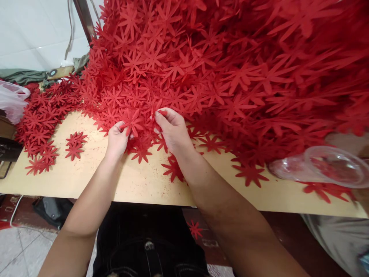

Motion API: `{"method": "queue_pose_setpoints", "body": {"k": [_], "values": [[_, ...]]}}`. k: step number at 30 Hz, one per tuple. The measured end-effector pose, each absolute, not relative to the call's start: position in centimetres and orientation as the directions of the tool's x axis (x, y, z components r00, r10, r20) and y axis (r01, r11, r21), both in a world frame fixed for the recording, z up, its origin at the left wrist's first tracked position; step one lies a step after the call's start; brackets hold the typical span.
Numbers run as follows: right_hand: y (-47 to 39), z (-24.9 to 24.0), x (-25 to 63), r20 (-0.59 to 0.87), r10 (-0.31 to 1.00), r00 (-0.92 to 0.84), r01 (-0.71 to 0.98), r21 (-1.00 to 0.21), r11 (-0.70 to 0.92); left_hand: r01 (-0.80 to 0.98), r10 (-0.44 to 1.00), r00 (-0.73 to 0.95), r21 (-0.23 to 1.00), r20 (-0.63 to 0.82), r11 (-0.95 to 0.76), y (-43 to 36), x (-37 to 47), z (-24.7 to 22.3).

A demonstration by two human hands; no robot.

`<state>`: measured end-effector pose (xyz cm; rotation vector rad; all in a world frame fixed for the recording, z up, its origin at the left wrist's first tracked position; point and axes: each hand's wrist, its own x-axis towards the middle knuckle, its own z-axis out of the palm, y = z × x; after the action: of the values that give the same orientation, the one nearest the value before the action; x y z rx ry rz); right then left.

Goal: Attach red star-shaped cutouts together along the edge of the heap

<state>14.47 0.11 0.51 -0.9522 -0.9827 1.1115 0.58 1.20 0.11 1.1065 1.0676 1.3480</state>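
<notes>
Between the thumb and fingers of my left hand point(117, 139) is a red flower-shaped cutout point(133, 122) with narrow petals, turned face toward me. My right hand point(170, 129), a little to the right, is closed in a pinch with a bit of red petal material point(163, 113) showing at its fingertips. Whether that bit belongs to a separate cutout cannot be made out. Both hands are above the near edge of a large heap of red flower cutouts point(173, 69). A few loose cutouts point(141, 152) lie on the table just below my hands.
The pale wooden table point(138, 184) has red specks on it. A smaller cutout pile point(43, 127) and a plastic bag point(13, 96) are at left. Two cutouts point(75, 145) lie apart from it. Clear plastic containers point(331, 167) stand at right. One cutout point(195, 229) is below the table edge.
</notes>
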Motion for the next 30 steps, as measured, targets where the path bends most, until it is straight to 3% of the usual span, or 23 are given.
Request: {"method": "queue_pose_setpoints", "body": {"k": [4,8,14,21,30], "values": [[-0.7,1.0,13.9,0.275,0.959,0.065,-0.142,-0.949,0.281,-0.157,0.999,0.024,0.987,0.037,-0.033,0.7,0.8,0.0],[-1.0,1.0,13.7,0.239,0.971,-0.025,-0.049,-0.97,0.237,-0.158,0.998,0.018,0.986,0.059,-0.055,0.5,0.9,-0.6],[-0.4,0.8,13.7,0.158,0.972,0.176,-0.114,-0.977,0.18,-0.093,0.995,0.07,0.994,0.067,-0.06,0.8,0.7,-0.4],[0.5,0.4,15.3,0.219,0.911,0.35,-0.102,-0.957,0.27,-0.045,0.998,0.001,0.997,0.07,-0.069,1.1,0.3,0.3],[0.6,0.2,15.2,0.162,0.961,0.222,-0.178,-0.963,0.204,-0.054,0.98,-0.121,0.985,0.156,-0.164,2.1,-0.7,-0.5]]}}
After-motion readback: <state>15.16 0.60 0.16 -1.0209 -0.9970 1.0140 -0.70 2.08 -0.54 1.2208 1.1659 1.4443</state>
